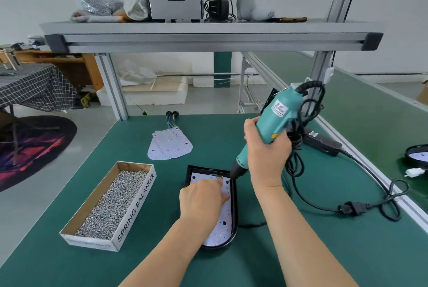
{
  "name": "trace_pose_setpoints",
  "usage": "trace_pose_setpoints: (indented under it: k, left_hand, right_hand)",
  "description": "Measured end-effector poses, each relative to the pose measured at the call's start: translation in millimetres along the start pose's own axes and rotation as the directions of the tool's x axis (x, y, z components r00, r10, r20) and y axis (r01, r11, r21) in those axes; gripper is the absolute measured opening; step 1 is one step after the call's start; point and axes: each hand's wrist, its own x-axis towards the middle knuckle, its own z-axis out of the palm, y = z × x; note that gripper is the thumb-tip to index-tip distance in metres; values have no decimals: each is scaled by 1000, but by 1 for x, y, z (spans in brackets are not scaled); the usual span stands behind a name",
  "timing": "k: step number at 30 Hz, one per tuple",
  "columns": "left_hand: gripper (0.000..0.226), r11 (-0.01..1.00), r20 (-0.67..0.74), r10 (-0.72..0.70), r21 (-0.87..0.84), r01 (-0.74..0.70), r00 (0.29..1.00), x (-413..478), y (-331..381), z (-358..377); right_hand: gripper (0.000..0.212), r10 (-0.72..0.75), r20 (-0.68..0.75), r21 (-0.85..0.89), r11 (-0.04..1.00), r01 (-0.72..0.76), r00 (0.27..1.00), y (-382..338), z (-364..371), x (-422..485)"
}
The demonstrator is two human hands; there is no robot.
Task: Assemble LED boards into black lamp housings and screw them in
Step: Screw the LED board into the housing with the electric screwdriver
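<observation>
A green counter [312, 252] under an aluminium-framed shelf [208, 29] carries the work, with bare mat open in front and to the right of the parts. At the left, an open cardboard box [136, 208] marked "SPRING BALANCER" lies at a slant, filled nearly to the brim with small silver screws [115, 203].

Just beside it, near the middle of the counter, a black lamp housing [235, 208] lies flat with its rounded end toward the person. Seated inside it is a white LED board [223, 226] dotted with red and black points, its edge close to the housing's raised rim.

The right hand [266, 154] has its fingers wrapped around a teal electric screwdriver [275, 119], tilted so that its bit meets the board's far right corner. The left hand [201, 201] rests on the board with fingers bent downward; whether they pinch anything cannot be told.

The screwdriver's black cable [312, 203] loops across the mat to a plug [352, 208] and a black power supply [322, 141] by the right edge. Farther back, two spare LED boards [170, 145] overlap, well apart from the housing.
</observation>
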Motion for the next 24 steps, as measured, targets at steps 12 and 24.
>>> trace_pose_setpoints:
  k: [12, 24]
  left_hand:
    - [32, -709, 565, 115, -529, 466, 817, -14, -24, -47]
    - [24, -618, 539, 42, -648, 445, 842, -36, -36, -33]
  right_hand:
    - [28, 439, -319, 325, 883, -338, 840, -11, -45, -17]
    - [27, 490, -244, 391, 839, -377, 837, -28, -41, -42]
